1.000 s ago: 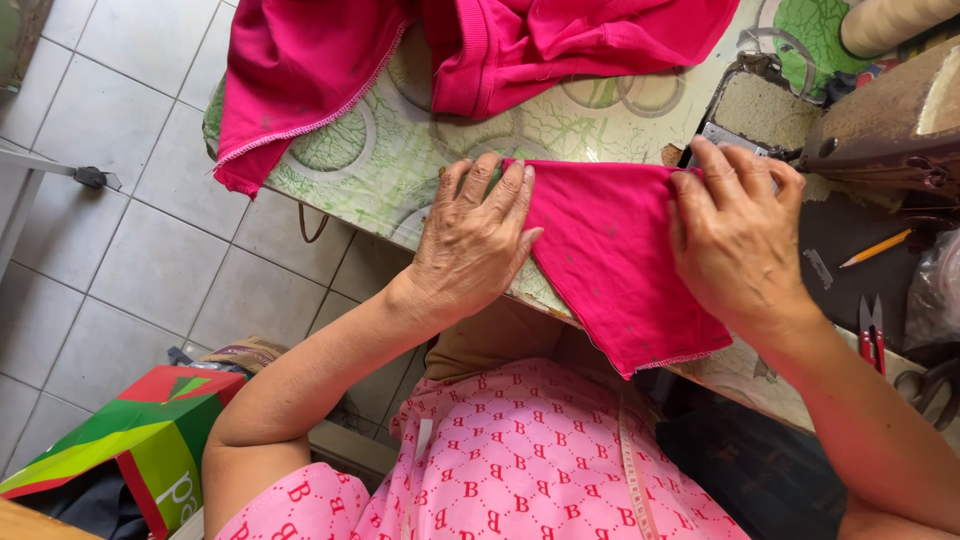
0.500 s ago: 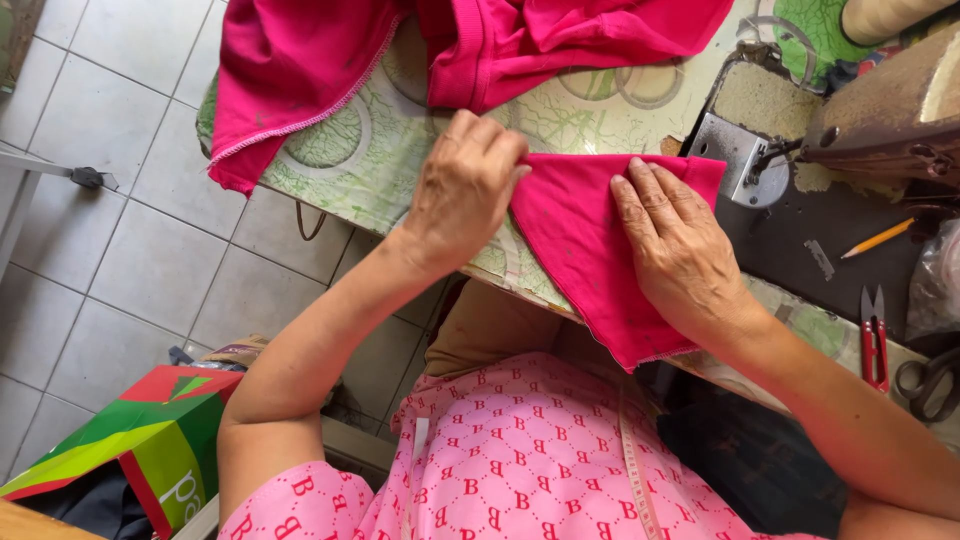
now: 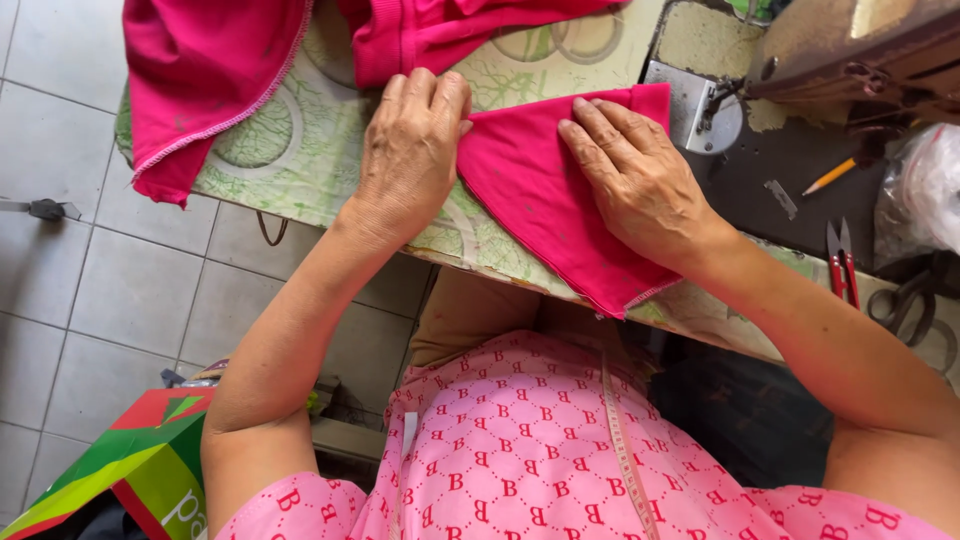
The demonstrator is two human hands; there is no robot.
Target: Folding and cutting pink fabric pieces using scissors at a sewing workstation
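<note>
Desk (image 3: 300, 170) w/ pale green patterned cover, circles printed on it, seen from above; grey tiled floor (image 3: 90, 290) to the left & below. Right part of desk is darker, w/ a worn sewing machine (image 3: 850, 50) at top right and its metal plate (image 3: 700, 110) just beside the cloth. Bottom left on the floor: a glossy paper bag (image 3: 120, 465), green w/ red and yellow panels, mouth not visible so contents can't be told. Far right: clear plastic bag (image 3: 925, 195) w/ sth pale inside, can't tell what. Near it on the dark part: red-handled snips (image 3: 842, 262), a pencil (image 3: 830, 177), dark scissors (image 3: 905, 300) at the edge. Folded pink cloth piece (image 3: 545, 205) lies flat on desk, pointed end hanging toward the person's lap. Left hand (image 3: 410, 150) flat, fingers together, pressing on the cloth's left edge; right hand (image 3: 640, 180) flat on top of the cloth, fingers spread toward its upper fold. Hands apart, neither clamped round anything, both palms down. Bigger pink garment (image 3: 220, 70) heaped at top of desk, one side draping over the left edge. Measuring tape (image 3: 620, 440) hangs over the person's pink patterned top.
</note>
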